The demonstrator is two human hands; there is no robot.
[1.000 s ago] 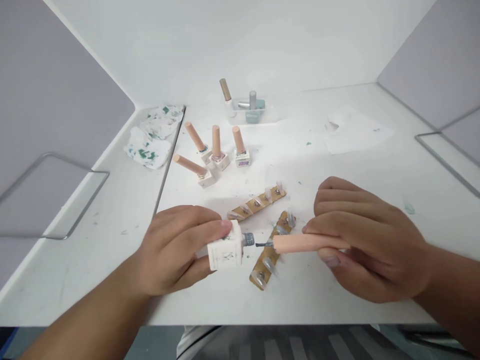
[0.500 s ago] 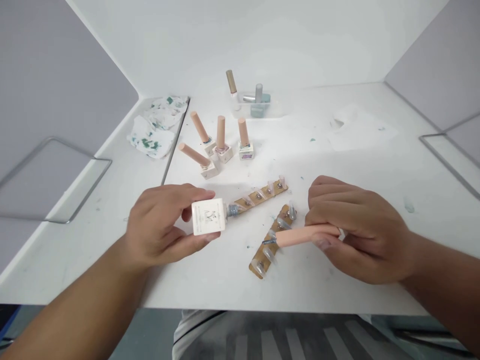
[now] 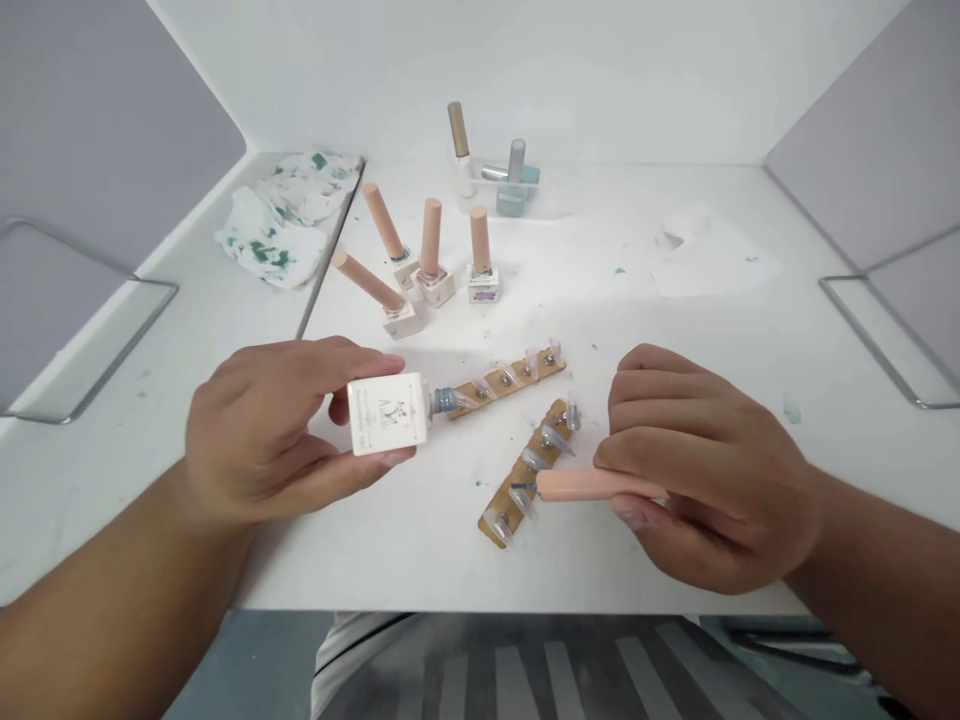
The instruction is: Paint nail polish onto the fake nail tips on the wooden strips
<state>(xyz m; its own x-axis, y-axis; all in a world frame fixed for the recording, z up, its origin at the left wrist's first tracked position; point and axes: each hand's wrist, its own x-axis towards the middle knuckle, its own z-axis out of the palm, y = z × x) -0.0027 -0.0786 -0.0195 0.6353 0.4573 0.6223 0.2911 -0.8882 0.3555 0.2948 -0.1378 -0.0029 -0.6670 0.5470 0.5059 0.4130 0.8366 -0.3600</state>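
Between thumb and fingers, my left hand (image 3: 274,430) grips an uncapped white nail polish bottle (image 3: 388,413), tipped on its side with its blue-grey neck to the right. My right hand (image 3: 712,470) pinches the peach handle of a nail polish brush (image 3: 592,486). The dark brush tip is over the nearer wooden strip (image 3: 497,500), at one of its nail tips (image 3: 523,502); whether it touches, I cannot tell. Several tips on that strip look grey, while the nearest is clear. Farther back lies a second wooden strip (image 3: 517,383) with clear nail tips, its left end close to the bottle's neck.
Several peach-capped polish bottles (image 3: 431,245) stand behind my left hand. At the back is a clear plastic tray (image 3: 551,200) with more bottles. Stained tissues (image 3: 274,240) lie at left, a white sheet (image 3: 712,265) at right. Metal wire brackets (image 3: 885,340) stick out at both sides.
The brush has moved down along the nearer strip, from the middle tips to one closer to me. The bottle stays held, neck right. The whole view has shifted slightly.
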